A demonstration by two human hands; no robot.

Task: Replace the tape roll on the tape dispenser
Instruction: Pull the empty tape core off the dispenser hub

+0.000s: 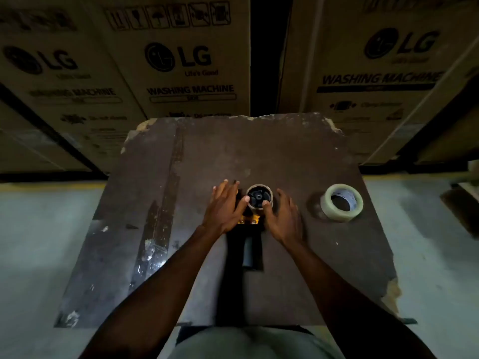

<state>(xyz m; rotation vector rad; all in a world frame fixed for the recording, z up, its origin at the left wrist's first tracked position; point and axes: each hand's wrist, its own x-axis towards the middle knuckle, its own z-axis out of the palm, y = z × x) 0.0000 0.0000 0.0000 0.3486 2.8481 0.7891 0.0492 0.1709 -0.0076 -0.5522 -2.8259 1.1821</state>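
Note:
A tape dispenser (251,251) lies flat in the middle of a worn dark board (285,156), its black handle pointing toward me and a yellow part showing between my hands. On its hub sits an almost bare brown cardboard core (259,196). My left hand (225,207) rests over the dispenser's left side, thumb touching the core's left rim. My right hand (282,216) is at the right side, thumb pressed on the core's front rim. A full roll of clear tape (341,202) stands apart on the board to the right.
The board has chipped corners and a shiny tape strip (155,229) down its left side. Large cardboard washing-machine boxes (181,63) stand close behind it, with a dark gap between them. Pale floor (39,242) lies on both sides. The scene is dim.

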